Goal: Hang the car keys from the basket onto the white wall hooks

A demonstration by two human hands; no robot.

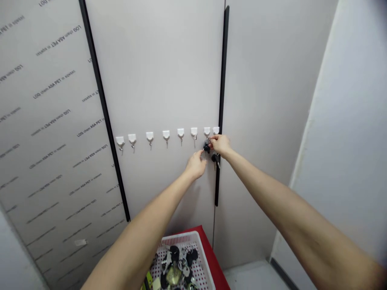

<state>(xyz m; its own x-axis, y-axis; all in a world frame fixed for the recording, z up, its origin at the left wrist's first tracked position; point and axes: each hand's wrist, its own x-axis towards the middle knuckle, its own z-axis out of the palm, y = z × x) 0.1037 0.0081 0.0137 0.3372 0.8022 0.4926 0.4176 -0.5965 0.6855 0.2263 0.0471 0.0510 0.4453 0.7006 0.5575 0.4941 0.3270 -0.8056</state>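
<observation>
Pinching the black keys (206, 147) just below a white hook (207, 131), I have them between my left hand (196, 164) and right hand (221, 144).

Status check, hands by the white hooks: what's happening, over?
Left grip and right grip at black keys; exact hold unclear. Keys just below second-from-right hook. Neighbouring keys hang close on the right, possibly crowding.
</observation>
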